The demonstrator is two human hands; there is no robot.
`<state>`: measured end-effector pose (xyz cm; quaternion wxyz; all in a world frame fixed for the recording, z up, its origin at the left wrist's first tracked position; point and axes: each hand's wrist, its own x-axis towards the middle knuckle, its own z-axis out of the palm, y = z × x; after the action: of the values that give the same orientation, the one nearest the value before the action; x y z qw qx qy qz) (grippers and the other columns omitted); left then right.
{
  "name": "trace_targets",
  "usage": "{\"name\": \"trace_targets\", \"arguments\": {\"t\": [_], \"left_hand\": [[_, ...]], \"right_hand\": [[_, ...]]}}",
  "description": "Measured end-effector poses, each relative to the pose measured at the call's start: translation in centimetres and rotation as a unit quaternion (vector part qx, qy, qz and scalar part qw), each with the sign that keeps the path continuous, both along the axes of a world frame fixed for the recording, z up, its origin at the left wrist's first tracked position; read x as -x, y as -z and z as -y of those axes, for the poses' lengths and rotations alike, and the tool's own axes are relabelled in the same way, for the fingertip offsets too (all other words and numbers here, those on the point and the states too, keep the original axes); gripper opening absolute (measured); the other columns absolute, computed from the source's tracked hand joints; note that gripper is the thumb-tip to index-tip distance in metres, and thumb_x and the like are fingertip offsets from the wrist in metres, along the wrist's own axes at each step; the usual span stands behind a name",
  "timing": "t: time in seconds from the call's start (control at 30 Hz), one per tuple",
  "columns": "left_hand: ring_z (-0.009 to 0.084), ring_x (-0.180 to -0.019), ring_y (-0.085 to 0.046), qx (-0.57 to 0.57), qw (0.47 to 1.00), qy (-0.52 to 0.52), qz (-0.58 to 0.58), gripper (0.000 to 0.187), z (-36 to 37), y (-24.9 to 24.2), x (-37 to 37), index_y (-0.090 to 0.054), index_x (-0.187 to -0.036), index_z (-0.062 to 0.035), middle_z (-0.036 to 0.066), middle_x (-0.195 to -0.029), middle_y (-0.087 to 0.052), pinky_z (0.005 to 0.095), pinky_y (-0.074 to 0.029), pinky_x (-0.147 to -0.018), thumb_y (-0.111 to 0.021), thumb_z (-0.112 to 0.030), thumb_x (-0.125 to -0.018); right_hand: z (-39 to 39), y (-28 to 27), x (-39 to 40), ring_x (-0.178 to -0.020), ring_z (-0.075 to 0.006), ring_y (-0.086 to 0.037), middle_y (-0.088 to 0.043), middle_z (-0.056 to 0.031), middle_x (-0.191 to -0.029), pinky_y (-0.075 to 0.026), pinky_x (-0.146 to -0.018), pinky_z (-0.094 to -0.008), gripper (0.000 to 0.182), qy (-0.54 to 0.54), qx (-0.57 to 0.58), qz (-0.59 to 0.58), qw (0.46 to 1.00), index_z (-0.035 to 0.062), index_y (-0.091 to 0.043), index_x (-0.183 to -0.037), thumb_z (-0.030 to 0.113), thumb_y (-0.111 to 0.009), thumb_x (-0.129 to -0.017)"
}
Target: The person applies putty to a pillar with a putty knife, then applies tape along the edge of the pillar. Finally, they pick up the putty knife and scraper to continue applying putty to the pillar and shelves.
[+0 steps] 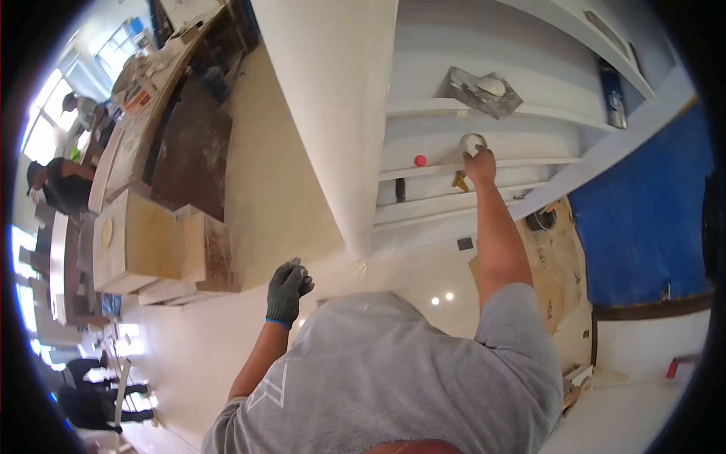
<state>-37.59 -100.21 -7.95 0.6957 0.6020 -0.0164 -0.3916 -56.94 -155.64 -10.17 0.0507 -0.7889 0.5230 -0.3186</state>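
Observation:
My bare right hand (480, 165) reaches to a white shelf and grips a pale roll of tape (473, 141) by its lower edge. Left of it on the same shelf is a small round red object (420, 160). Below my right hand lies a yellowish-brown object (460, 180), with a dark narrow item (400, 190) farther left. One shelf up, a grey-smeared plate (485, 91) carries a lump of white paste. My left hand (290, 287), in a dark knitted glove, hangs over the floor with fingers curled; I cannot tell whether something is in them.
A white column (333, 113) stands left of the shelves (522, 163). A dark blue can (612, 94) is at the shelf's right end. Wooden boxes (144, 240) and a long counter (162, 83) stand left, with people (68, 185) beyond. A blue panel (643, 219) is right.

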Motion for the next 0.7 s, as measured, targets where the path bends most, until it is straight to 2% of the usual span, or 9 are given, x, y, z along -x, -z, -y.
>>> {"name": "trace_targets", "arguments": {"t": [0.03,0.07,0.13,0.2,0.33,0.37,0.43,0.5,0.7], "left_hand": [[0.0164,-0.081,-0.064,-0.007,1.0,-0.011,0.003,0.037,0.3,-0.3,0.6,-0.054,-0.129,0.0025,0.007,-0.095,-0.063,0.0333,-0.058,-0.075,-0.063,-0.013,-0.096],[0.0162,-0.081,-0.064,-0.013,1.0,-0.008,0.021,0.038,0.7,-0.6,1.1,-0.054,-0.129,0.0028,0.007,-0.096,-0.063,0.0329,-0.058,-0.075,-0.063,-0.013,-0.096],[0.0158,-0.082,-0.064,-0.039,0.998,-0.021,0.05,0.039,0.4,-1.0,2.9,-0.054,-0.13,0.0032,0.008,-0.097,-0.063,0.0323,-0.058,-0.075,-0.063,-0.013,-0.096],[0.0162,-0.084,-0.065,-0.08,0.992,-0.014,0.093,0.039,-0.1,-1.2,3.6,-0.055,-0.13,0.004,0.01,-0.099,-0.066,0.0313,-0.057,-0.076,-0.063,-0.015,-0.096],[0.0158,-0.087,-0.067,-0.14,0.977,0.016,0.162,0.039,-1.0,-1.0,3.9,-0.057,-0.128,0.0052,0.011,-0.1,-0.069,0.0302,-0.057,-0.077,-0.063,-0.015,-0.096],[0.0156,-0.086,-0.067,-0.139,0.977,0.018,0.162,0.038,-0.8,-1.7,3.9,-0.058,-0.128,0.0052,0.011,-0.099,-0.069,0.0299,-0.057,-0.077,-0.063,-0.015,-0.096],[0.0152,-0.089,-0.067,-0.101,0.983,0.039,0.145,0.038,-0.7,-1.9,3.3,-0.057,-0.13,0.0051,0.01,-0.101,-0.069,0.0293,-0.056,-0.079,-0.063,-0.014,-0.097],[0.0161,-0.094,-0.066,-0.053,0.981,0.104,0.153,0.039,0.2,-2.5,2.5,-0.056,-0.131,0.0035,0.01,-0.106,-0.067,0.0314,-0.057,-0.081,-0.063,-0.012,-0.097],[0.0162,-0.098,-0.065,0.105,0.963,0.218,0.117,0.041,1.6,-8.7,1.6,-0.056,-0.132,0.0009,0.009,-0.111,-0.067,0.0316,-0.057,-0.081,-0.067,-0.016,-0.096]], "right_hand": [[-0.3,-1.1,-0.1,-0.097,-0.0415,-0.067,-0.07,-0.0232,-0.102,-0.053,-0.09,-0.0491,0.04,-0.025,0.016,-0.112,0.993,0.0046,-0.072,-0.106,0.038,-0.066,-0.084],[-0.3,-2.3,-0.6,-0.096,-0.0369,-0.068,-0.072,-0.0139,-0.102,-0.053,-0.089,-0.0455,0.035,-0.022,-0.053,-0.232,0.971,0.0077,-0.071,-0.105,0.038,-0.059,-0.092],[2.1,-1.0,-1.1,-0.094,-0.0329,-0.07,-0.072,-0.0159,-0.099,-0.056,-0.081,-0.0434,0.027,-0.041,-0.026,-0.248,0.967,0.008,-0.071,-0.097,0.03,-0.056,-0.094],[1.8,-0.7,-0.4,-0.094,-0.0395,-0.068,-0.071,-0.0204,-0.097,-0.054,-0.083,-0.0456,0.022,-0.037,-0.043,-0.067,0.996,0.0027,-0.069,-0.094,0.021,-0.056,-0.094],[-5.4,-2.4,1.8,-0.08,-0.0291,-0.066,-0.07,-0.0127,-0.09,-0.052,-0.075,-0.0391,0.022,-0.073,-0.118,0.27,0.953,0.0001,-0.066,-0.101,0.021,-0.062,-0.096],[-8.6,-2.2,2.3,-0.076,-0.0252,-0.064,-0.068,-0.0098,-0.088,-0.051,-0.072,-0.0374,0.022,-0.073,-0.164,0.337,0.924,0.0006,-0.065,-0.102,0.021,-0.064,-0.096],[-15.0,-1.3,3.4,-0.073,-0.014,-0.058,-0.062,-0.0013,-0.083,-0.049,-0.069,-0.0314,0.022,-0.176,-0.416,0.46,0.764,0.0043,-0.066,-0.105,0.025,-0.065,-0.097],[-21.9,-2.7,2.8,-0.075,-0.011,-0.056,-0.061,0.0003,-0.083,-0.048,-0.072,-0.0286,0.021,-0.305,-0.561,0.436,0.633,0.0058,-0.067,-0.108,0.025,-0.06,-0.101],[-33.2,-6.4,-1.0,-0.089,-0.0149,-0.059,-0.066,-0.005,-0.1,-0.047,-0.079,-0.0308,0.032,-0.478,-0.665,0.328,0.471,-0.0024,-0.063,-0.123,0.02,-0.059,-0.101]]}}
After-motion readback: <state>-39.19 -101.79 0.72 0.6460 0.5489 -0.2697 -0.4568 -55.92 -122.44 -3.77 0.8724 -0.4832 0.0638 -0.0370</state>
